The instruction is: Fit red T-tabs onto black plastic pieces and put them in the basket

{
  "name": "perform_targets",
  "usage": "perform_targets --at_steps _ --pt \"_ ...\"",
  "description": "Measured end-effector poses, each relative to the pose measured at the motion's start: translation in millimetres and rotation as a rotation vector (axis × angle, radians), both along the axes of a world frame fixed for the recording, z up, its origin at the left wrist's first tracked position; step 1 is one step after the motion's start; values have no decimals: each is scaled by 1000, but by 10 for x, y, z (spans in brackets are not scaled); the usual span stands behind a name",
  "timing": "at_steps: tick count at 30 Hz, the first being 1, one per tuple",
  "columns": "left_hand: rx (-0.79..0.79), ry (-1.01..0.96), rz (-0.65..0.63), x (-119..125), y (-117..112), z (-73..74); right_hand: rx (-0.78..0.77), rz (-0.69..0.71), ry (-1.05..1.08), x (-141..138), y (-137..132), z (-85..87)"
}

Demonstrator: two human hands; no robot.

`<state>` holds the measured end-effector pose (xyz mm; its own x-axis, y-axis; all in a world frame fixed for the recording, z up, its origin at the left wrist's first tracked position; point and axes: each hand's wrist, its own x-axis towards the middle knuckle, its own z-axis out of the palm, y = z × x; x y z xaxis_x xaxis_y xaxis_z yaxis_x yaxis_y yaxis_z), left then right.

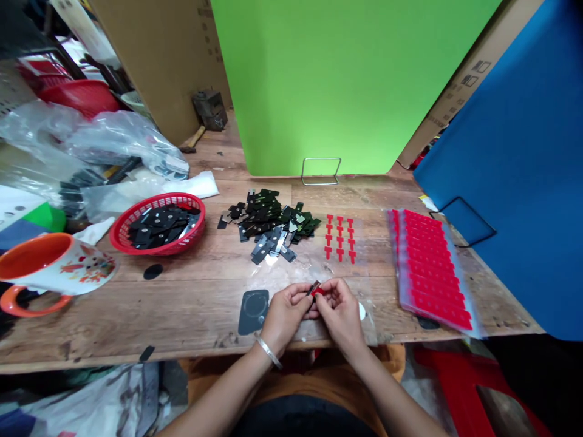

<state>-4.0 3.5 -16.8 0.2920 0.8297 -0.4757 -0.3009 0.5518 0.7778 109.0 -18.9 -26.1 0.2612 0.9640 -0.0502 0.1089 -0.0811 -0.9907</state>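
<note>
Close to the table's front edge, my left hand (286,312) pinches a small black flat piece (313,287). My right hand (340,312) meets it, its fingers closed on a red T-shaped sticker (318,291) that lies against the piece. Fingers cover most of both. Just beyond sits a loose pile of black flat pieces (268,212), some with silvery faces. To its right, a clear sheet holds rows of red T-shaped stickers (339,239). A dark rounded card (254,312) lies beside my left hand.
At left stand a red basket (119,238) of black pieces and an orange-and-white mug (82,267). Stacked sheets of red stickers (432,267) lie at right. Behind are a green board (346,85), a blue board (514,182) and wire stands. Plastic bags (122,136) fill the left back.
</note>
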Motion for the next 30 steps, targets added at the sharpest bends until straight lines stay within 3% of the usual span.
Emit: perform_targets --at_steps 5,12,18,30 --pt "7 25 40 20 -20 34 13 32 -44 -7 -46 8" --pt "26 21 47 33 -58 115 169 -22 -305 89 -28 183" --pt "40 25 34 42 -66 192 148 -6 -242 119 43 207" --pt "41 46 29 47 -89 206 -11 18 -28 102 41 237"
